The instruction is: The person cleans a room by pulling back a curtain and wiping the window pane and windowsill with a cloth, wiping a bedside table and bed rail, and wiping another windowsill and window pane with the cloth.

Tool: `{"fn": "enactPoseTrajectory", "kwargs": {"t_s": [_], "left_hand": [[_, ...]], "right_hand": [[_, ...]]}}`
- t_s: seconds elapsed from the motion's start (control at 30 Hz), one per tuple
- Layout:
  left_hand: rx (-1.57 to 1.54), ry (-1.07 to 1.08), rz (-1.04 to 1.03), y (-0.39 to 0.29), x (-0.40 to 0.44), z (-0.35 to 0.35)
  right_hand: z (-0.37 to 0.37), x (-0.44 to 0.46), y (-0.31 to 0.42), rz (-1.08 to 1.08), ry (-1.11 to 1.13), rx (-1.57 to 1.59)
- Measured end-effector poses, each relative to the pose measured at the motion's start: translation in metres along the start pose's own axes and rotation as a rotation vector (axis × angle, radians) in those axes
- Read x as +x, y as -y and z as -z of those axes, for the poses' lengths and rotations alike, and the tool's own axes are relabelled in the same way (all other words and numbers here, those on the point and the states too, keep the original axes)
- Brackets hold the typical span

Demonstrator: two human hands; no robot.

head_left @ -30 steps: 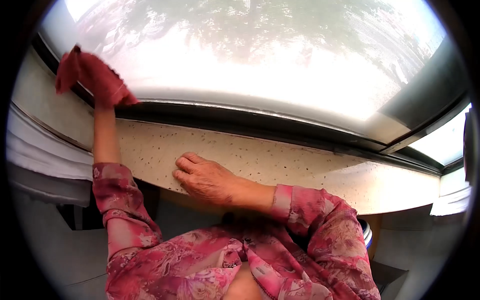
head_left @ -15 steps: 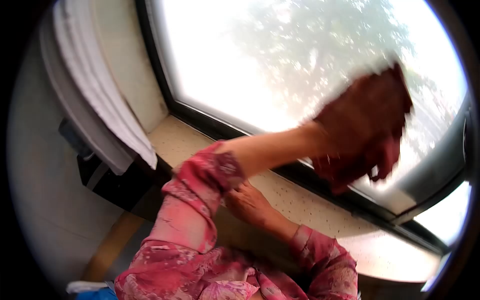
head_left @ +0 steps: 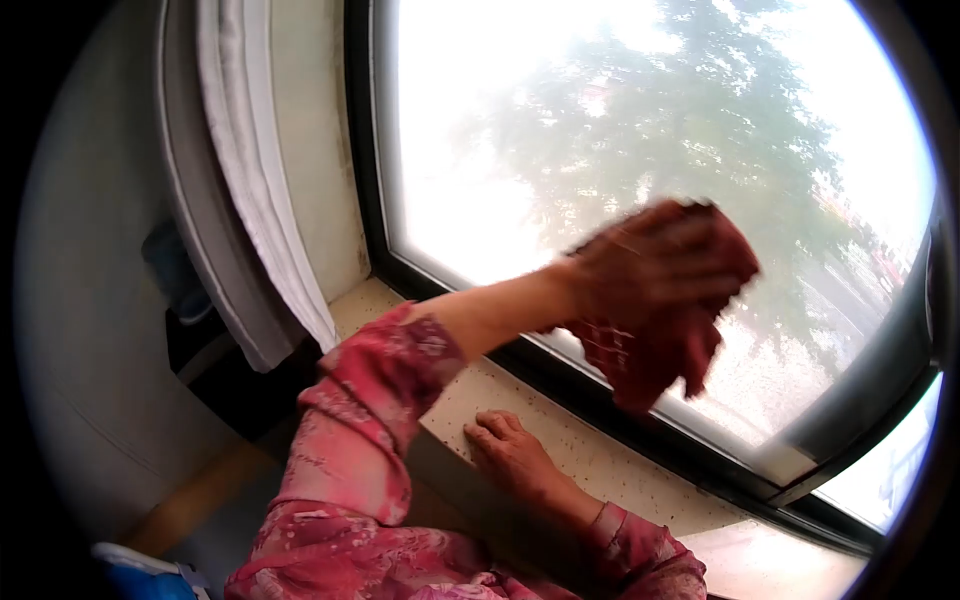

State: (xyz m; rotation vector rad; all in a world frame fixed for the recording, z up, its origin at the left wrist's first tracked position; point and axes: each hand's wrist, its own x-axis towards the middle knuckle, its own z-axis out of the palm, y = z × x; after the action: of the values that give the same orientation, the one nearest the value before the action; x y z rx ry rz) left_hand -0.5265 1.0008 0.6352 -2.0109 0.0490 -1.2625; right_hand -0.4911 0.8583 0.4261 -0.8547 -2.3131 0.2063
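Note:
My left hand [head_left: 650,262] is pressed over a dark red cloth [head_left: 640,350], fingers across its upper part, against the window glass [head_left: 560,150]. The cloth's lower part hangs loose near the black frame. Nearer my body, my right hand [head_left: 520,462] rests on the speckled sill [head_left: 600,450] by its front edge. Its fingers are loosely curled in, and nothing shows in them.
A white and grey curtain [head_left: 245,180] hangs at the left beside the black window frame [head_left: 365,150]. Below the curtain is a dark box-like object [head_left: 225,385]. Something blue and white [head_left: 150,580] shows at the lower left. A tree stands beyond the glass.
My left hand has carried the cloth from the far left corner across the glass, then slightly back left. The view has turned. My right hand stays on the sill.

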Motion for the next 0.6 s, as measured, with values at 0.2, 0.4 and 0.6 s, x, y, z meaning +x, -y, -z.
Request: {"fn": "enactPoseTrajectory", "kwargs": {"t_s": [0.2, 0.4, 0.6], "left_hand": [[-0.362, -0.119, 0.71, 0.102, -0.09, 0.058], [-0.16, -0.486, 1.101, 0.268, -0.152, 0.08], [0.29, -0.316, 0.75, 0.278, -0.016, 0.062]], "right_hand": [[0.009, 0.003, 0.003, 0.018, 0.009, 0.051], [0.009, 0.005, 0.007, -0.034, -0.01, 0.075], [0.006, 0.0, 0.001, -0.031, 0.023, 0.104]]}}
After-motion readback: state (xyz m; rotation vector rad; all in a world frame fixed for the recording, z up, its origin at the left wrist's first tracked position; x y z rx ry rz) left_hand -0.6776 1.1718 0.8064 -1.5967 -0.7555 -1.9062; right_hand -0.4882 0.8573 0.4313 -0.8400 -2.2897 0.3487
